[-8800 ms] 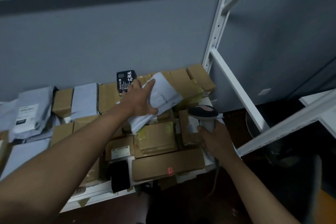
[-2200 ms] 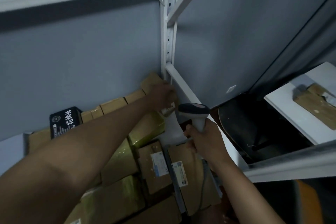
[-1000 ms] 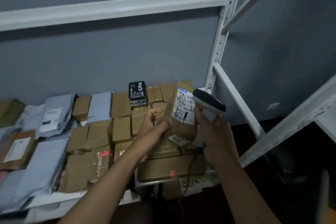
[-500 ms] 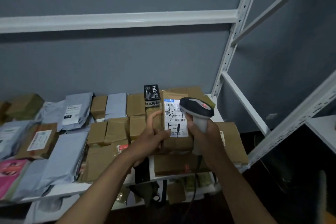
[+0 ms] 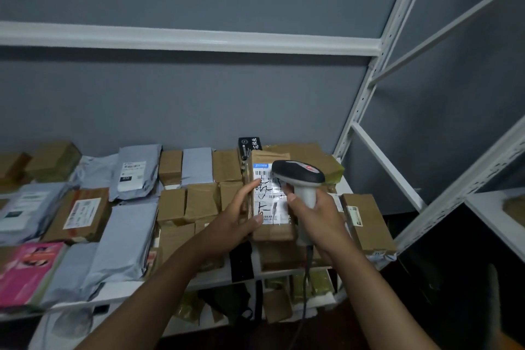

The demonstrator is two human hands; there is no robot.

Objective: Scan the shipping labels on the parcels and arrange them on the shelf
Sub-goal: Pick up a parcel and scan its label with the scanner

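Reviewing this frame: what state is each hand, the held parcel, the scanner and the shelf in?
left hand: holds the parcel upright
parcel: off the shelf, label facing camera
right hand: grips the scanner
scanner: head over the label
shelf: loaded with parcels

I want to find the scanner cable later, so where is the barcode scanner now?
In the head view, the barcode scanner sits right of centre, gripped by the right hand, its head over the label of the brown parcel that the left hand holds.

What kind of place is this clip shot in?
Likely a parcel sorting or storage room: white metal shelving packed with labelled cardboard parcels and grey mailer bags, and a handheld barcode scanner in use.
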